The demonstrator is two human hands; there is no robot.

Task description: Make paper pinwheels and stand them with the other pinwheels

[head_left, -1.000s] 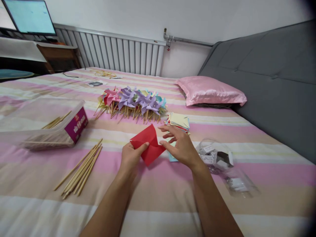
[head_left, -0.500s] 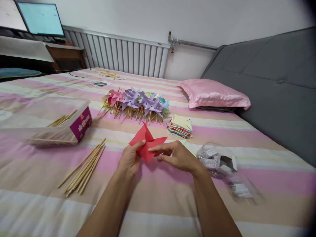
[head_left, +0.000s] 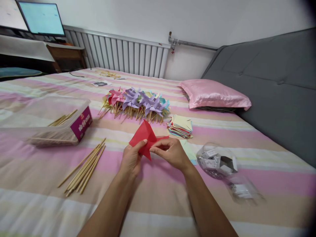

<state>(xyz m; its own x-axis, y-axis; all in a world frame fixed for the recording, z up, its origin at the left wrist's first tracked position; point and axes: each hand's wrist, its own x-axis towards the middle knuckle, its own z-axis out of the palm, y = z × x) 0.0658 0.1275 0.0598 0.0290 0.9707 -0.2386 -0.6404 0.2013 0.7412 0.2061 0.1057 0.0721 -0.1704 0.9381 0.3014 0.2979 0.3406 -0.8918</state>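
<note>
A red paper pinwheel (head_left: 145, 134), partly folded, is held up between my hands above the striped bedsheet. My left hand (head_left: 132, 156) grips it from the left, with the thumb pressed near its middle. On the other side my right hand (head_left: 170, 152) pinches part of the red paper between thumb and fingertips. Just beyond stand finished pinwheels (head_left: 138, 100) in purple, pink, yellow and blue on sticks. A stack of coloured paper squares (head_left: 181, 125) lies past my right hand, and a few pale sheets (head_left: 188, 150) rest beside that hand.
Loose wooden sticks (head_left: 85, 169) lie at the left, near a clear plastic box (head_left: 84, 123) holding more sticks. At the right sit a clear round container (head_left: 217, 161) with small packets and a plastic bag (head_left: 243, 191). A pink pillow (head_left: 214, 93) leans by the grey headboard (head_left: 269, 72).
My right hand has moved slightly left and closed into a pinch on the paper. The red pinwheel has turned and its right side is folded inward more.
</note>
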